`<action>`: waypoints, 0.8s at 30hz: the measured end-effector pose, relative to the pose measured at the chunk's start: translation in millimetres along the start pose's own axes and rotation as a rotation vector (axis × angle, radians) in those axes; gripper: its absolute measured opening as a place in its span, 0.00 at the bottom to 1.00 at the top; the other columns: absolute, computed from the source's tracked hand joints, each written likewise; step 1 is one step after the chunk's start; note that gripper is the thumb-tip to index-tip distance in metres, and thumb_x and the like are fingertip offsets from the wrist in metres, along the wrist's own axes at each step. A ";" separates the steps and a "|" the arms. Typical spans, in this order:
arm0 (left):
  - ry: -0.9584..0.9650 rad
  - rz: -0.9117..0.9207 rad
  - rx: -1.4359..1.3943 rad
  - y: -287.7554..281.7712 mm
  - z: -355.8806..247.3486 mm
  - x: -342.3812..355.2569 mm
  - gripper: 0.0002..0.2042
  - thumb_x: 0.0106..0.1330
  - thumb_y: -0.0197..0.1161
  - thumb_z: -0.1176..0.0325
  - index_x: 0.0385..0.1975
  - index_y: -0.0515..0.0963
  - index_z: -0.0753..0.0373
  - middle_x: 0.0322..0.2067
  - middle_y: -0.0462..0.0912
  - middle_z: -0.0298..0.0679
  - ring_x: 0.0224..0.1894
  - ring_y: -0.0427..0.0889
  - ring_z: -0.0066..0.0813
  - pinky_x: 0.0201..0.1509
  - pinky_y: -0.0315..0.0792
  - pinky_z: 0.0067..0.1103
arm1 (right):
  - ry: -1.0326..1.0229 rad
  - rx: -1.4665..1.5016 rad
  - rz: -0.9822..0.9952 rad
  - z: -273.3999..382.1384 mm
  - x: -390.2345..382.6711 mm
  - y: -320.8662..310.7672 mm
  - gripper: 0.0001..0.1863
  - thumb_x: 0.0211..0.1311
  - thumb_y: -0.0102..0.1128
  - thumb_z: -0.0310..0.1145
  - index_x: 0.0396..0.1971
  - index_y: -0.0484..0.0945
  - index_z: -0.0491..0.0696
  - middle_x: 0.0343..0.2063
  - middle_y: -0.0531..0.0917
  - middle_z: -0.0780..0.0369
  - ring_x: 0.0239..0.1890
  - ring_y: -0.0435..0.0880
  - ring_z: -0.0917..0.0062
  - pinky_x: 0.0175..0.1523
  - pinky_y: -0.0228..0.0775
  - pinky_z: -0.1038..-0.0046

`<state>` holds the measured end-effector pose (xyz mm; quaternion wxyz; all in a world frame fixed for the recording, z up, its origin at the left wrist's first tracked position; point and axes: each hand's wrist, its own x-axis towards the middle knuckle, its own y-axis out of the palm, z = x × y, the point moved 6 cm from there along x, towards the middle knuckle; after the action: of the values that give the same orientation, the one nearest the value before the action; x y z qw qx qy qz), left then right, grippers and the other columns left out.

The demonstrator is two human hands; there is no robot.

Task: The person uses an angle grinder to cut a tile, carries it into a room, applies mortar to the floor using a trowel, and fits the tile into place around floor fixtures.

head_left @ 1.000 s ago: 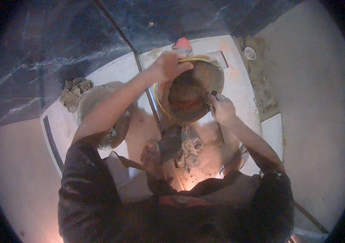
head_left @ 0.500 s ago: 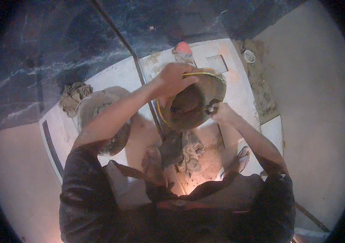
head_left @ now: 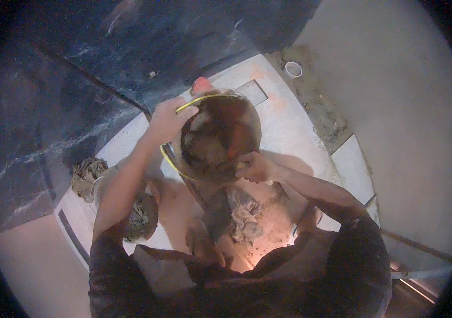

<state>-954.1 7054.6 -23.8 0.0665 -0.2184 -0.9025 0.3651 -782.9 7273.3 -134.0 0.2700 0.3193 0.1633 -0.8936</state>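
Observation:
A round bucket (head_left: 252,119) with a yellow strip along its rim is tipped so that its mouth faces me. Its inside is dark brown and dirty, with a small orange patch low down. My left hand (head_left: 168,121) grips the upper left of the rim, thumb over the yellow strip. At the lower right of the mouth is my right hand (head_left: 259,167), its fingers curled closed. What lies in those fingers is too blurred to name. Behind the bucket a red object (head_left: 201,85) shows in part.
Beyond a pale slab (head_left: 284,127) rises dark veined stone (head_left: 114,63). At left sit a crumpled brown cloth (head_left: 89,177) and a container of greyish material (head_left: 142,217), partly behind my left arm. A white cup (head_left: 293,69) stands far right. Another crumpled cloth (head_left: 246,222) lies near my feet.
The view has shifted, and the bucket's mouth has turned more toward me. My right hand has moved from the bucket's right edge to the lower part of its mouth. My left hand keeps its grip.

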 end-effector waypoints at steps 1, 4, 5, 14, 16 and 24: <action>-0.011 0.000 0.016 -3.3 6.4 3.3 0.19 0.63 0.65 0.54 0.33 0.80 0.68 0.28 0.81 0.52 0.32 0.81 0.45 0.40 0.72 0.35 | -0.045 0.026 -0.043 7.7 -6.2 -3.6 0.15 0.58 0.67 0.40 0.40 0.81 0.47 0.18 0.78 0.65 0.17 0.74 0.84 0.21 0.65 0.77; -0.028 -0.020 0.041 -18.4 20.6 8.3 0.19 0.63 0.65 0.54 0.28 0.79 0.69 0.25 0.80 0.51 0.30 0.79 0.44 0.39 0.71 0.34 | -0.054 0.057 -0.085 24.9 -17.5 -16.5 0.12 0.58 0.68 0.37 0.38 0.81 0.47 0.17 0.76 0.67 0.16 0.71 0.86 0.19 0.60 0.78; -0.043 -0.019 0.075 -22.0 23.8 10.8 0.19 0.63 0.65 0.53 0.28 0.79 0.68 0.25 0.79 0.51 0.30 0.79 0.44 0.39 0.71 0.34 | -0.032 0.063 -0.088 27.0 -20.2 -19.2 0.12 0.58 0.68 0.37 0.38 0.81 0.47 0.18 0.76 0.68 0.16 0.70 0.86 0.19 0.60 0.78; -0.052 -0.094 0.128 -40.1 72.5 30.8 0.22 0.66 0.62 0.51 0.25 0.78 0.70 0.21 0.76 0.51 0.26 0.76 0.44 0.36 0.70 0.34 | -0.051 0.087 -0.175 59.5 -58.6 -43.7 0.21 0.59 0.67 0.34 0.52 0.79 0.44 0.25 0.78 0.69 0.20 0.71 0.86 0.23 0.62 0.76; -0.111 -0.094 0.140 -41.7 84.1 31.7 0.23 0.67 0.61 0.51 0.25 0.77 0.70 0.21 0.76 0.51 0.26 0.76 0.44 0.35 0.70 0.34 | -0.011 0.035 -0.142 57.5 -65.9 -50.1 0.25 0.58 0.67 0.36 0.55 0.77 0.44 0.24 0.80 0.66 0.23 0.76 0.84 0.28 0.69 0.76; -0.182 -0.204 0.316 -54.8 121.5 27.5 0.24 0.69 0.59 0.49 0.28 0.78 0.70 0.25 0.79 0.56 0.29 0.79 0.49 0.37 0.71 0.36 | 0.032 0.058 -0.170 41.9 -107.6 -84.4 0.18 0.57 0.64 0.34 0.48 0.80 0.46 0.24 0.79 0.69 0.26 0.77 0.84 0.31 0.70 0.79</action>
<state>-1031.7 6955.3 -75.3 0.0547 -0.0789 -0.8537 0.5118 -782.6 7362.1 -21.8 0.1810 0.3261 0.1684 -0.9125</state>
